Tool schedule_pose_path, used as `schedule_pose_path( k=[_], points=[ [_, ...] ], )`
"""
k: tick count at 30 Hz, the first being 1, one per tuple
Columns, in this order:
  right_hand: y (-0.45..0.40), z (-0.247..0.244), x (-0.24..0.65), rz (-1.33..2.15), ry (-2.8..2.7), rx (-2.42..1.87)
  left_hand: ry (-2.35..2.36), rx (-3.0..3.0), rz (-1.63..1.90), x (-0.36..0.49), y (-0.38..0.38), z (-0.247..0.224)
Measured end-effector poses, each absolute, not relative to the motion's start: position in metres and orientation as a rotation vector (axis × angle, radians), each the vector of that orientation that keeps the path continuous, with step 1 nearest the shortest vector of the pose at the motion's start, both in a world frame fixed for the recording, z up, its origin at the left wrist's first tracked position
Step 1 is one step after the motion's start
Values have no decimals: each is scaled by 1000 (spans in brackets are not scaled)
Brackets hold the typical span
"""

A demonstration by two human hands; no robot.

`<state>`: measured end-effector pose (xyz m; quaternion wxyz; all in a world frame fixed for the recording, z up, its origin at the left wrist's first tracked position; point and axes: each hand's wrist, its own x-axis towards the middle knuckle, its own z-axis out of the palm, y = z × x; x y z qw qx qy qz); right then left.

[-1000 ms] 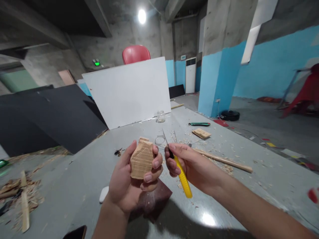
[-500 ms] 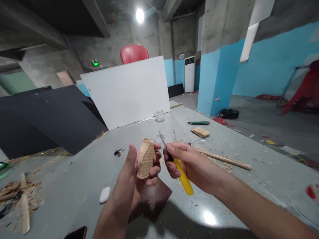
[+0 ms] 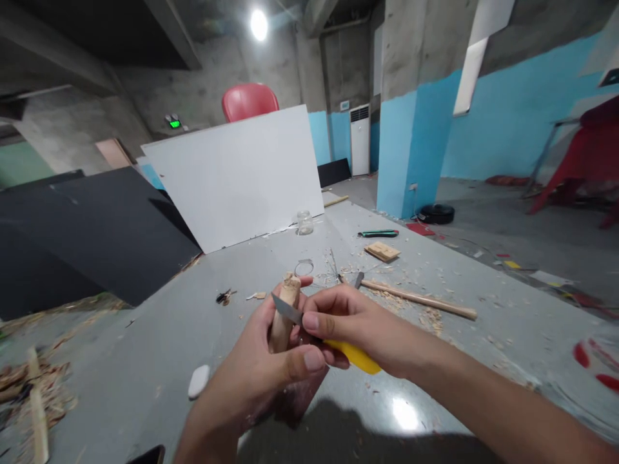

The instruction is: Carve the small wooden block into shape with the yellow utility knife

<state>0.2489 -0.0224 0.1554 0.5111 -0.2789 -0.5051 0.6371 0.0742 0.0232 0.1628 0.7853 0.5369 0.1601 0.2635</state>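
Note:
In my left hand (image 3: pixel 264 364) is a carved piece of wood (image 3: pixel 284 309), held upright with the fingers wrapped behind it. My right hand (image 3: pixel 343 322) grips a yellow-handled carving knife (image 3: pixel 355 357). The knife's blade (image 3: pixel 286 308) lies across the front of the wood, close to its upper part. My left thumb reaches below the blade toward the right hand. Under both hands, a dark reddish-brown square sheet (image 3: pixel 307 393) rests on the grey table, partly hidden.
A hammer (image 3: pixel 418 298) lies among wood shavings at the right. Beyond it are a flat wood block (image 3: pixel 382 251) and a green-black utility knife (image 3: pixel 378 233). A glass jar (image 3: pixel 304 222) stands by the white board (image 3: pixel 236 180). A white case (image 3: pixel 198 381) sits left.
The wood has turned in my left hand, now showing a narrower side. My right hand has moved left, bringing the blade from beside the wood to across it.

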Motion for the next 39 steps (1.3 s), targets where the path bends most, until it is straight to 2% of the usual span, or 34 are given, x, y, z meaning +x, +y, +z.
schedule_pose_path(
  k=[6, 17, 26, 34, 39],
  points=[
    [-30, 156, 245, 1605, -1137, -593, 172, 1000, 608, 71, 27, 156],
    [-33, 163, 246, 1629, -707, -454, 216, 776, 636, 69, 39, 160],
    [-39, 157, 244, 1699, -981, -482, 220, 930, 717, 69, 26, 157],
    [-36, 145, 234, 1869, -1035, -436, 293, 1144, 584, 70, 24, 161],
    [-35, 143, 237, 1849, -1077, -474, 357, 1268, 590, 68, 26, 162]
  ],
)
